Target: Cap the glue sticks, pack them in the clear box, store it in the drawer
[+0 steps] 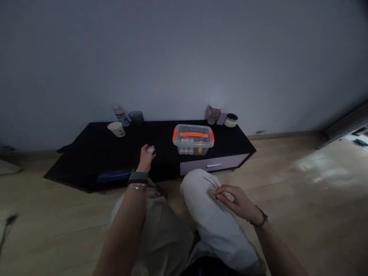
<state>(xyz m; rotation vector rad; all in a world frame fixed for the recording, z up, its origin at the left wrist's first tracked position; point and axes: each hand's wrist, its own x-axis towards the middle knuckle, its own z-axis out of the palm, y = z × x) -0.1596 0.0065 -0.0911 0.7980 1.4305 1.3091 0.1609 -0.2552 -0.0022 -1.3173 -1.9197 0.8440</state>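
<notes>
My left hand (146, 156) reaches forward over the low black cabinet (94, 153) with its fingers closed round a small white object (151, 149) that I cannot name. It lies left of a clear plastic box (193, 138) with an orange handle and clips, which holds several small bottles. My right hand (234, 199) rests on my raised right knee, fingers loosely curled and pinching the light trouser cloth. A bracelet sits on each wrist.
A paper cup (117, 129), a plastic bottle (121, 115) and a dark glass (136, 116) stand at the cabinet's back left. A pink cup (213, 114) and a round tin (231, 120) stand at the back right. A pale drawer (212, 164) fronts the cabinet. Wooden floor surrounds it.
</notes>
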